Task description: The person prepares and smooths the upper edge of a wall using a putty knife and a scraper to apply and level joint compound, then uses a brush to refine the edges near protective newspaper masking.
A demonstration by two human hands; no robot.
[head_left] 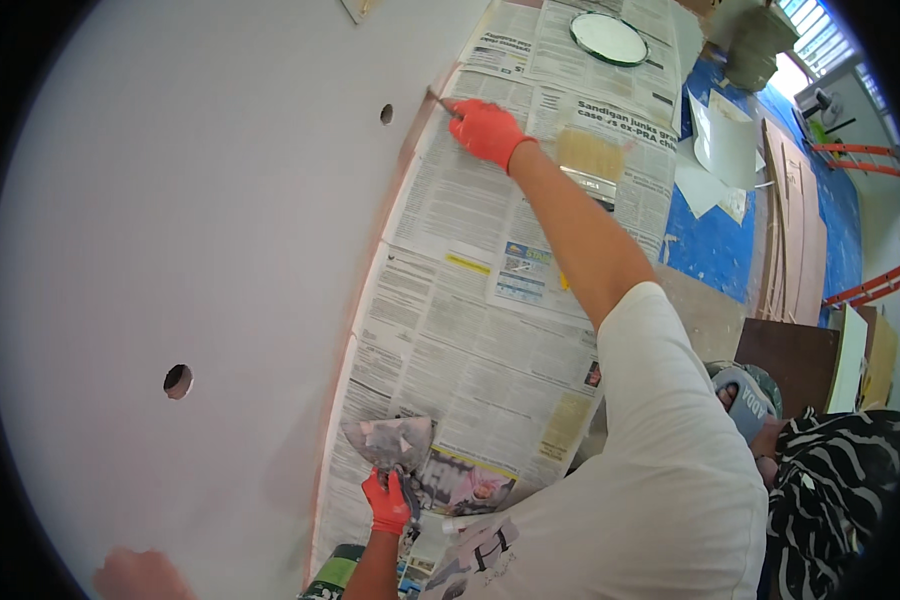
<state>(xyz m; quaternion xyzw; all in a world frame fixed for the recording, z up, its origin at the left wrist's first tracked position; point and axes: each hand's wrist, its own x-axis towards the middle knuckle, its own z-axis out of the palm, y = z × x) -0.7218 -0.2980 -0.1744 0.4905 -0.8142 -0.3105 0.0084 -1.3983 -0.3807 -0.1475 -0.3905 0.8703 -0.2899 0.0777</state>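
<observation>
My right hand [485, 130], in a red glove, is closed round the handle of a small thin tool [440, 100], seen edge-on. Its tip touches or nearly touches the pink strip [410, 140] where the pale wall [170, 200] meets the newspaper [450, 310]. Lower down, my left hand [386, 502], also red-gloved, grips a wide putty knife [395, 438] smeared with pinkish paste, its broad blade over the newspaper. A wide paintbrush [589, 162] with pale bristles lies beside my right forearm.
A round white lid [610, 38] rests on the newspaper's far end. Two round holes [178, 381] pierce the wall. A green can [336, 570] stands by my left forearm. To the right are a blue sheet [715, 240], long wooden boards [793, 230] and an orange ladder [860, 160].
</observation>
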